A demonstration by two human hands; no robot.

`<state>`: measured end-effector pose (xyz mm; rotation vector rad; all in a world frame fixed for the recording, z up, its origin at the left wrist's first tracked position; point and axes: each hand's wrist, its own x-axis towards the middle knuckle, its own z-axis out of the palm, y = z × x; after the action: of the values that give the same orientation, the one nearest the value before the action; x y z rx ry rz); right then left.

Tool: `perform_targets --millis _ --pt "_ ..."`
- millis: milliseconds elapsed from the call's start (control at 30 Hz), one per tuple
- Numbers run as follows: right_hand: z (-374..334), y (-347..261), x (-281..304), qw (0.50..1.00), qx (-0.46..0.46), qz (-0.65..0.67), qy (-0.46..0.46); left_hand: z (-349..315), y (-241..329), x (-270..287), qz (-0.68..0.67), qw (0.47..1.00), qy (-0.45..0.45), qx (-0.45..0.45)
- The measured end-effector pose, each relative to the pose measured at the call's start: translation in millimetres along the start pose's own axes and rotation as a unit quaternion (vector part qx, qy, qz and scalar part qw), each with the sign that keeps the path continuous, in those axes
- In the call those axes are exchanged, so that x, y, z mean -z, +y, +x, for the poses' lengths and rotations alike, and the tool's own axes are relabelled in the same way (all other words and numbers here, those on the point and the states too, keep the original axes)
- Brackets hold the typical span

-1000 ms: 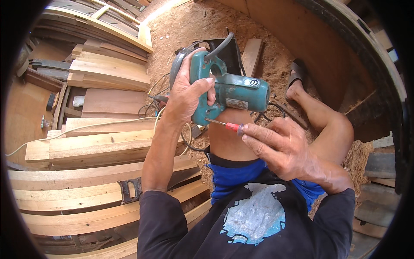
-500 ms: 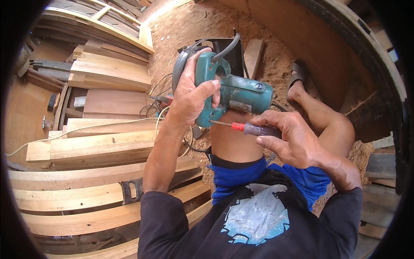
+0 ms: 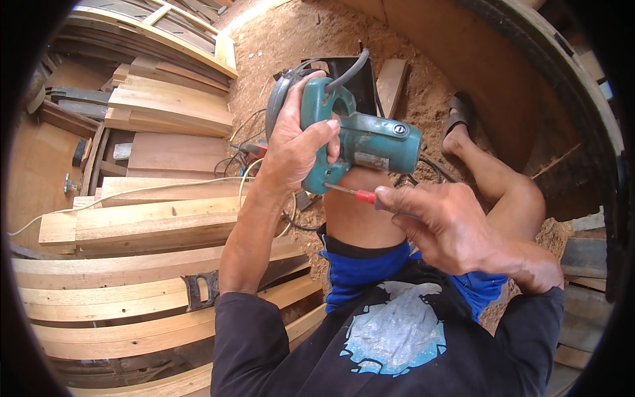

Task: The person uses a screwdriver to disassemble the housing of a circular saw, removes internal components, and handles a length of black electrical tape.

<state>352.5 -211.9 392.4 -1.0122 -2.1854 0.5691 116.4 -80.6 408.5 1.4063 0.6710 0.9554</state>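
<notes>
My left hand (image 3: 296,142) is wrapped round the handle of a teal circular saw (image 3: 383,142), which I hold tilted up above my thigh. Its dark round guard (image 3: 276,99) lies beyond my left fingers, and a grey power cord (image 3: 352,71) loops out of the handle's far end. In my closed right hand (image 3: 450,225) is a screwdriver (image 3: 365,196) with a red collar; the palm and fingers cover most of its handle. The thin shaft points left, its tip at the near end of the saw's handle, by a small hole or screw.
Stacked boards (image 3: 152,225) fill the left side, with a handsaw (image 3: 200,290) lying across the nearer ones. A yellowish cable (image 3: 132,196) runs over the wood. Sawdust (image 3: 264,40) covers the ground ahead. A large curved wooden piece (image 3: 489,59) rises on the right, near my sandalled foot (image 3: 456,135).
My right hand has turned over and slid forward on the screwdriver, hiding more of its handle. The saw has shifted very slightly right; the tip stays at its handle.
</notes>
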Motion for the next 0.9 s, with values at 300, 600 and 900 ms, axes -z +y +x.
perform_targets --millis 300,600,900 --pt "6.5 -1.0 11.5 0.999 -0.001 0.048 -0.020 1.7 -4.1 6.0 0.007 1.000 -0.002 -0.002" --pt "4.7 -6.8 8.0 0.982 0.053 -0.161 -0.086 -1.8 -12.4 8.8 -0.036 0.997 -0.049 -0.051" --pt "4.3 -2.4 8.0 0.999 0.022 0.023 -0.015 -1.6 -9.9 7.4 -0.018 0.997 -0.058 -0.053"
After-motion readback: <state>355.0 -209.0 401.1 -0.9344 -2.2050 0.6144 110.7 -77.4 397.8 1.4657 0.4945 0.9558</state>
